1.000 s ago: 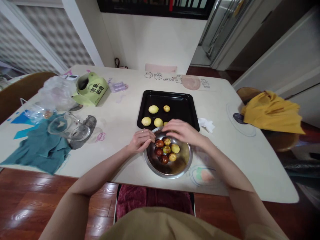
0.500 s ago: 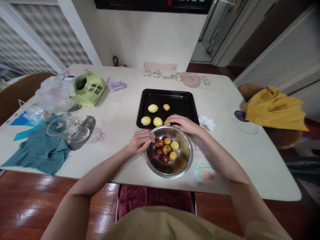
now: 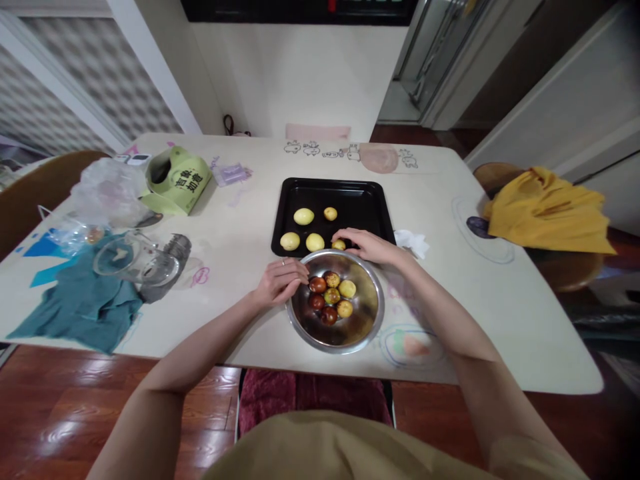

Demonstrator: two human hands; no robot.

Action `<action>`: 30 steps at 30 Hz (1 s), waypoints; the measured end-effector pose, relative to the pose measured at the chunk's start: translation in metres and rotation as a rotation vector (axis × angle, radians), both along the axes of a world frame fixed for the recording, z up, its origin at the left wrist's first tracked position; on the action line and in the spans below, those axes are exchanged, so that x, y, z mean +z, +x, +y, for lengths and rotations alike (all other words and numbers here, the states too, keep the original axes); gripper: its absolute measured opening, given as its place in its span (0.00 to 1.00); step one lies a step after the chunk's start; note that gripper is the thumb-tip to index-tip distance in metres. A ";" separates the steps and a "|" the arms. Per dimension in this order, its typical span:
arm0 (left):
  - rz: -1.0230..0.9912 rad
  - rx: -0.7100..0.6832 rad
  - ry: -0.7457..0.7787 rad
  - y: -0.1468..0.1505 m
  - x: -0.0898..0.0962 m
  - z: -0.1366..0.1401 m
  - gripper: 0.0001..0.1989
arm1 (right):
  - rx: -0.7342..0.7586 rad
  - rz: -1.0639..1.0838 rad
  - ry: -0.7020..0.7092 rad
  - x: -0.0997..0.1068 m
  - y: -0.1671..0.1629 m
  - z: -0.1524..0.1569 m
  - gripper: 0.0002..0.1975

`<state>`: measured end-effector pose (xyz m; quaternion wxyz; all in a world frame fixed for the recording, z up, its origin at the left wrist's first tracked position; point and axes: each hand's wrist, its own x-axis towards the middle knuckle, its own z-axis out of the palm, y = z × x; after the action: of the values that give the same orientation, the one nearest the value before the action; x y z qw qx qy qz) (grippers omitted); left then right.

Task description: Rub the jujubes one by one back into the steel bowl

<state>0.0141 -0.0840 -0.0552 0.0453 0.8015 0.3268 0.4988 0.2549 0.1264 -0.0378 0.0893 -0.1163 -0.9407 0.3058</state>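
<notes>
A steel bowl near the table's front edge holds several small fruits, some dark red-brown, others yellow, green or spotted. My left hand is closed over the bowl's left rim, fingertips on the inside. Behind the bowl lies a black baking tray with several yellow fruits, among them a lemon-like fruit and a smaller round fruit. Reaching over the tray's front right edge, my right hand has its fingers stretched out just above a small yellow fruit. The fingertips' undersides are hidden.
On the left are a glass pitcher, a teal cloth, a green carton and a crumpled plastic bag. A white tissue lies right of the tray. A yellow cloth hangs over a chair at the right.
My right hand's fingers have lifted slightly, and the small yellow fruit beneath them shows more fully. My left hand stays at the bowl's rim. The view has shifted slightly.
</notes>
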 end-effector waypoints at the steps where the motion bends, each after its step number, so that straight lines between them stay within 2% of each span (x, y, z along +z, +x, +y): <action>1: -0.001 0.000 -0.004 0.000 0.000 0.000 0.14 | -0.007 0.005 -0.008 0.000 0.000 0.001 0.15; 4: 0.005 0.006 0.011 0.000 0.000 0.000 0.14 | -0.045 0.051 0.003 0.007 0.002 -0.001 0.14; 8: 0.034 0.019 0.059 -0.001 -0.001 0.000 0.15 | -0.059 0.161 0.071 0.035 0.005 -0.022 0.15; 11: 0.018 0.027 0.077 -0.001 -0.002 -0.001 0.16 | 0.054 0.184 0.056 0.059 0.005 -0.051 0.14; 13: -0.004 0.038 0.082 -0.001 -0.002 -0.002 0.17 | 0.161 0.148 0.015 0.067 0.002 -0.072 0.13; 16: -0.041 0.062 0.100 -0.001 -0.002 -0.003 0.17 | 0.323 0.062 0.003 0.064 -0.005 -0.099 0.13; 20: -0.050 0.084 0.107 -0.002 -0.002 -0.003 0.18 | 0.450 -0.012 0.072 0.046 -0.015 -0.121 0.13; 26: -0.044 0.083 0.103 -0.002 -0.004 -0.003 0.19 | 0.455 -0.070 0.150 0.032 -0.020 -0.130 0.13; 30: -0.035 0.084 0.098 -0.002 -0.004 -0.002 0.20 | 0.465 -0.062 0.109 0.035 -0.020 -0.125 0.13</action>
<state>0.0124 -0.0860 -0.0594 -0.0094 0.7795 0.3344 0.5296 0.2346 0.0014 -0.0028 -0.0064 0.0989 -0.9596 0.2632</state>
